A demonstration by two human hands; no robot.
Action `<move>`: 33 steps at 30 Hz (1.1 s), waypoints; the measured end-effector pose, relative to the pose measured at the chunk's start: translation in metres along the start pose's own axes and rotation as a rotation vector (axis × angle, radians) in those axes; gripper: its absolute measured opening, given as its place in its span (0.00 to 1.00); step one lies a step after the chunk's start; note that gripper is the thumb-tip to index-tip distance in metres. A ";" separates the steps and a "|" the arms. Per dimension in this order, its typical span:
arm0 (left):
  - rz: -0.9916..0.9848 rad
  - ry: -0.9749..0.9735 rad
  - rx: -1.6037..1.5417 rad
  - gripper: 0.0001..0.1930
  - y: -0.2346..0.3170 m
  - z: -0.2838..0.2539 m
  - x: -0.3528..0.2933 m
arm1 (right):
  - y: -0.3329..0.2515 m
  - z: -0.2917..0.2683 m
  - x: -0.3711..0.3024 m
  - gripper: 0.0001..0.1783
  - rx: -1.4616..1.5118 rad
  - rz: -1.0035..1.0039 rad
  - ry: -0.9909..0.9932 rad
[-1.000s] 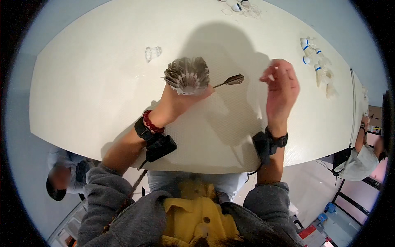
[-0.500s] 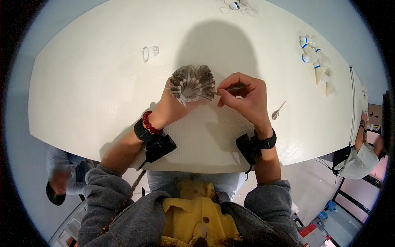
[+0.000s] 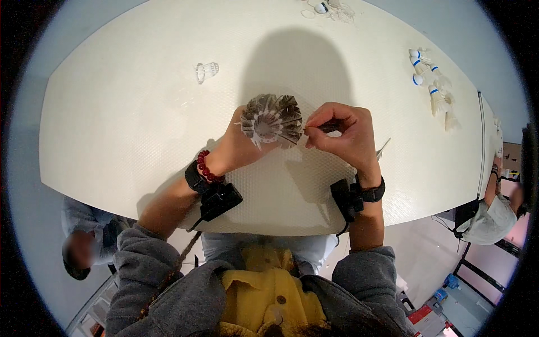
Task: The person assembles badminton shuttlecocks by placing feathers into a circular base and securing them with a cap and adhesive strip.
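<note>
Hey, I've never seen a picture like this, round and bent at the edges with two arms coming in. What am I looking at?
This comes from a fisheye camera worn on a person's head, looking down, so straight edges bend. The two bare arms are the wearer's own. The left hand holds a grey and white feathered shuttlecock over a large white oval table. The right hand pinches a dark feather at its edge. A clear plastic shuttlecock frame and white shuttlecocks with blue bands lie farther off.
</note>
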State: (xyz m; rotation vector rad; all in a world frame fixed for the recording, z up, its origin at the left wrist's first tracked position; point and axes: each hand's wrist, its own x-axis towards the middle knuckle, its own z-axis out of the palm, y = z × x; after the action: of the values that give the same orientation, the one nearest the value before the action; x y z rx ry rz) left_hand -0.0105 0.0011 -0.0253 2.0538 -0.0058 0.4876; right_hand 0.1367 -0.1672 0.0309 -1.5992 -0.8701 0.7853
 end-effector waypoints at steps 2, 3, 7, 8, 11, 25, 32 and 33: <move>-0.051 0.004 -0.079 0.16 0.003 -0.002 0.003 | -0.003 -0.008 -0.002 0.05 0.004 -0.002 0.006; -0.103 0.012 -0.155 0.16 0.003 -0.003 0.003 | -0.004 -0.013 -0.002 0.05 0.067 -0.020 0.077; -0.333 0.035 -0.506 0.23 -0.003 -0.001 0.001 | -0.002 -0.023 0.001 0.04 0.210 -0.077 0.132; -0.359 0.038 -0.531 0.23 -0.006 0.000 -0.001 | -0.002 -0.022 0.001 0.06 0.264 -0.085 0.139; -0.391 0.049 -0.606 0.24 -0.007 0.001 -0.001 | -0.006 -0.016 0.004 0.11 0.344 -0.021 0.094; -0.205 0.020 -0.160 0.07 0.001 -0.002 0.004 | 0.004 0.005 0.004 0.06 0.102 -0.053 0.012; -0.174 -0.022 -0.107 0.05 -0.009 -0.003 0.003 | 0.005 0.010 0.004 0.06 0.014 -0.109 -0.017; -0.149 -0.038 -0.082 0.05 -0.010 -0.003 0.003 | 0.004 0.009 0.004 0.06 -0.004 -0.118 -0.019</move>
State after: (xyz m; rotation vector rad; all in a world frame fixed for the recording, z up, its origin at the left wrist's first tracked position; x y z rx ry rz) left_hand -0.0062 0.0095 -0.0316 1.9657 0.1024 0.3503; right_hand 0.1315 -0.1593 0.0250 -1.5313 -0.9709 0.7172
